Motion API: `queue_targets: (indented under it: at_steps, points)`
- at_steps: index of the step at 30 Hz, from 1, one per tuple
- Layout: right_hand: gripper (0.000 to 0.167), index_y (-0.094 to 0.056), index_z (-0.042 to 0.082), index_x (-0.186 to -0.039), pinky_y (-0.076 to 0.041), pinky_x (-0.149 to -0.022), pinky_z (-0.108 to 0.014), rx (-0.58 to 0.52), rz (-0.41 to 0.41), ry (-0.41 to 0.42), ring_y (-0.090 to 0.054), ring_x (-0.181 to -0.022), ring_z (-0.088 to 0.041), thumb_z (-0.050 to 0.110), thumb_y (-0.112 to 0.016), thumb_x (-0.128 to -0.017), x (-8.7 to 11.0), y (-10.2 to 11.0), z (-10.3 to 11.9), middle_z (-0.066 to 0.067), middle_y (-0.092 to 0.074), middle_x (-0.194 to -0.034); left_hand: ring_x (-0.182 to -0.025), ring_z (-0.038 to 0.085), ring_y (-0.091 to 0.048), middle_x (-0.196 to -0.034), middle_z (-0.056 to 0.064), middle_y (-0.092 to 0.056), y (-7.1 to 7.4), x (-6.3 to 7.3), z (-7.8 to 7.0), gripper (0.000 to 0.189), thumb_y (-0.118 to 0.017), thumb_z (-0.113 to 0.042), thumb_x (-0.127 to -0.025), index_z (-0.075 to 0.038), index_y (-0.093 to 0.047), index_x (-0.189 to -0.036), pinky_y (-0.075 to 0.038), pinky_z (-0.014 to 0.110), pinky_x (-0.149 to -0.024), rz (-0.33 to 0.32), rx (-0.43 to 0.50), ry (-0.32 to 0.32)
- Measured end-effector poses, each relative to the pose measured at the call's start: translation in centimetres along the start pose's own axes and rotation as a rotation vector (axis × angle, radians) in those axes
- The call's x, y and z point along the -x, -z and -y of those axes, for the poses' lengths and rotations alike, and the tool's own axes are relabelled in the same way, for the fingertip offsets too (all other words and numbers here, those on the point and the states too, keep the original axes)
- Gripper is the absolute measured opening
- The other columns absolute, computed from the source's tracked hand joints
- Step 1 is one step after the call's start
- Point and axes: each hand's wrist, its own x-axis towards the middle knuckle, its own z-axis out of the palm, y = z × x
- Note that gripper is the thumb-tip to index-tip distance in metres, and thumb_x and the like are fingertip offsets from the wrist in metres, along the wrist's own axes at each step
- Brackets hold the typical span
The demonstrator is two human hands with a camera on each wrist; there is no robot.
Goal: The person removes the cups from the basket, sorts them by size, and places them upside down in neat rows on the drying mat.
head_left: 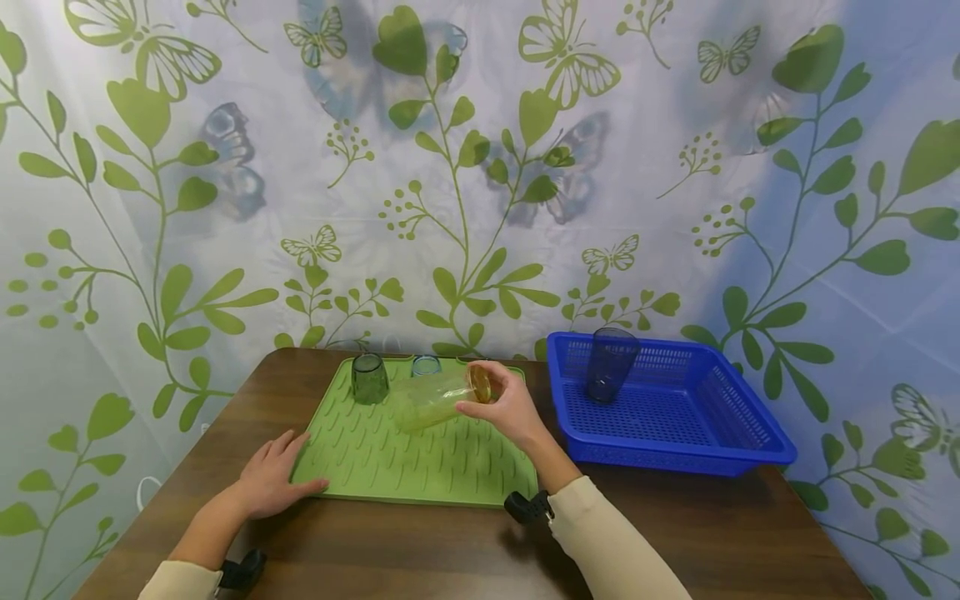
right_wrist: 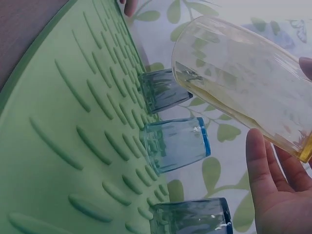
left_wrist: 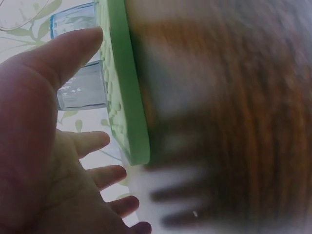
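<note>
My right hand (head_left: 510,407) grips a yellow-tinted clear drinking glass (head_left: 431,400) by its thick amber base, the glass tilted on its side above the green drying mat (head_left: 420,475). Its mouth points left. Fingers spread, my left hand (head_left: 270,479) rests at the mat's front left corner, the thumb over the edge. Upside down on the mat stand a grey-green glass (head_left: 370,379) and a blue glass (head_left: 426,365). A third, dark glass (right_wrist: 192,217) shows in the right wrist view; in the head view the right hand seems to hide it.
A blue plastic basket (head_left: 675,454) stands right of the mat on the brown wooden table (head_left: 390,550). Inside it, a tall dark glass (head_left: 611,367) leans against the back wall. A leaf-and-butterfly curtain (head_left: 480,167) hangs behind the table.
</note>
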Motion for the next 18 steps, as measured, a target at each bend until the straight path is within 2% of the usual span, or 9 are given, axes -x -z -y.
queue_targets:
  at_steps: [8, 14, 18]
  points:
    - [0.063, -0.063, 0.026, -0.137, -0.055, -0.095, -0.044, 0.065, 0.011, -0.011, -0.063, -0.123, -0.022, 0.03, -0.09, -0.081, -0.7, -0.8, 0.3, 0.0, -0.065, -0.135, -0.139, 0.071, -0.023, -0.157, 0.042, -0.026, -0.1, -0.2, 0.4, 0.101, -0.067, -0.065, -0.09, 0.004, -0.035, -0.155, -0.025, 0.083, -0.104, 0.061, -0.036, 0.072]
    - [0.067, -0.06, 0.017, -0.141, -0.057, -0.086, -0.039, 0.087, 0.039, 0.0, -0.065, -0.115, -0.024, 0.028, -0.089, -0.082, -1.1, -1.5, 0.2, -0.003, -0.064, -0.134, -0.14, 0.071, -0.022, -0.158, 0.041, -0.026, -0.4, -0.3, 0.9, 0.103, -0.065, -0.069, -0.088, 0.003, -0.036, -0.155, -0.023, 0.083, -0.106, 0.066, -0.024, 0.069]
    - [0.07, -0.059, 0.015, -0.143, -0.056, -0.084, -0.037, 0.116, 0.055, -0.002, -0.065, -0.112, -0.022, 0.031, -0.088, -0.082, -1.4, -2.0, 0.1, -0.003, -0.064, -0.135, -0.141, 0.07, -0.021, -0.159, 0.04, -0.025, -0.6, -0.2, 1.1, 0.104, -0.062, -0.073, -0.088, 0.002, -0.036, -0.156, -0.021, 0.083, -0.107, 0.066, -0.025, 0.065]
